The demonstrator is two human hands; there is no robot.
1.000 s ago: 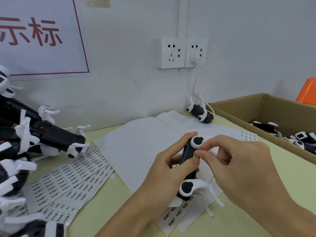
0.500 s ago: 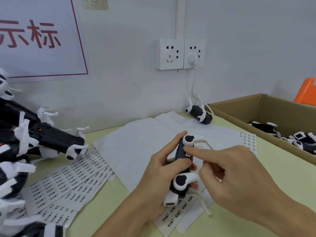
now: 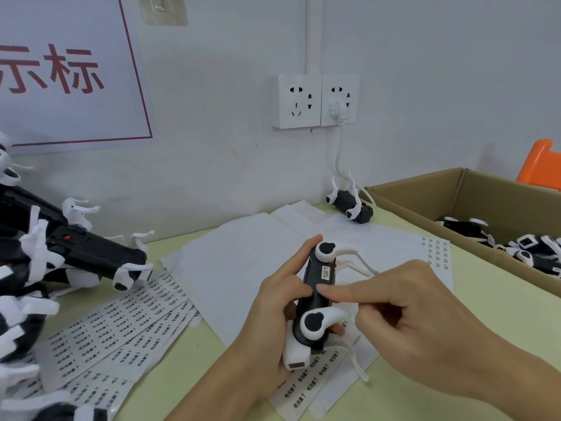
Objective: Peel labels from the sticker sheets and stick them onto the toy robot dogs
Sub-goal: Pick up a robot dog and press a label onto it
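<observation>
At the middle of the counter [image 3: 188, 378], the left hand [image 3: 273, 323] has its grip closed around a black toy dog [image 3: 317, 294], thumb along the near side and fingers wrapped behind, holding it lengthwise above the papers. The right hand [image 3: 406, 323] has its forefinger stretched out, tip pressing the dog's black body just below a small white label [image 3: 326, 272] already stuck there; its other fingers are curled and hold nothing that can be seen. Sticker sheets [image 3: 121, 338] fan out to the left, with more strips under the hands. Blank backing sheets [image 3: 239, 262] lie behind. A pile of dogs [image 3: 76, 253] crowds the left edge, one dog [image 3: 352, 205] lies by the wall, and a box [image 3: 473, 205] of dogs sits to the right.
</observation>
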